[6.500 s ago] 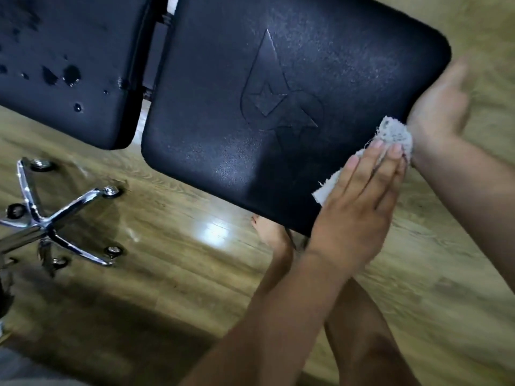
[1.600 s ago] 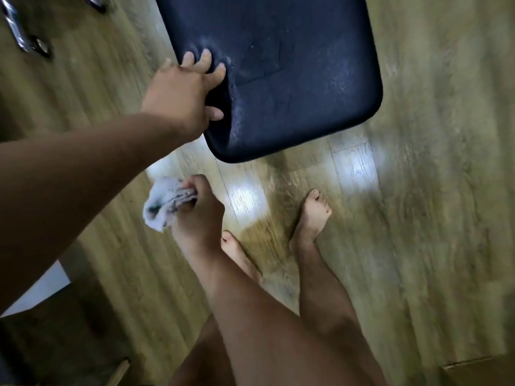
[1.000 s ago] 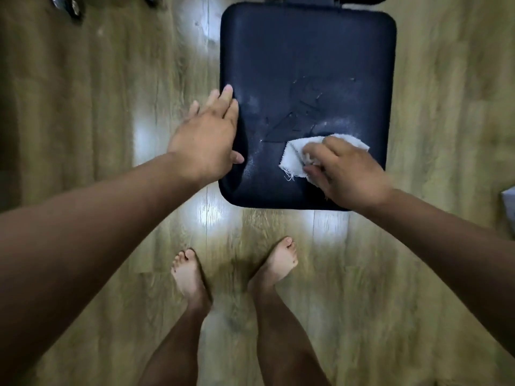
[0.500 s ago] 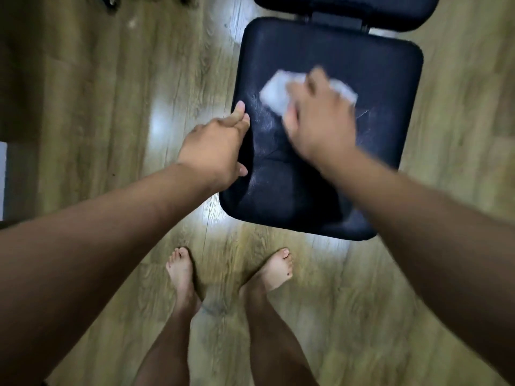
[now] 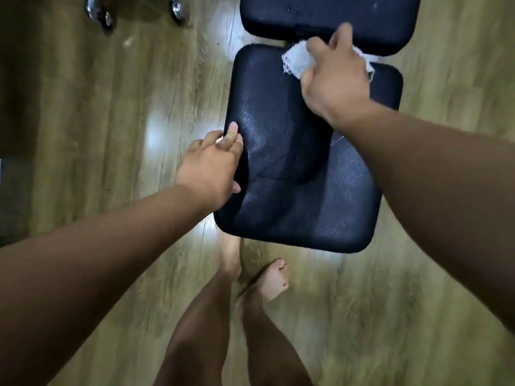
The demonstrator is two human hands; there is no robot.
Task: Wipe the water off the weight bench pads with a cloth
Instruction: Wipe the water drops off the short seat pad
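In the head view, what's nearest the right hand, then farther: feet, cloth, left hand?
1. cloth, gripped in the right hand.
2. left hand, holding the left edge of the pad.
3. feet, down on the floor.

The middle and near part of the bench's near pad [image 5: 306, 190] is seen uncovered. Its left edge is taken up by the left hand [image 5: 211, 168], its far edge by the right hand [image 5: 334, 82] and cloth [image 5: 295, 61]. Open floor [image 5: 111, 162] is seen on both sides, and chair wheels [image 5: 104, 16] are found far left.
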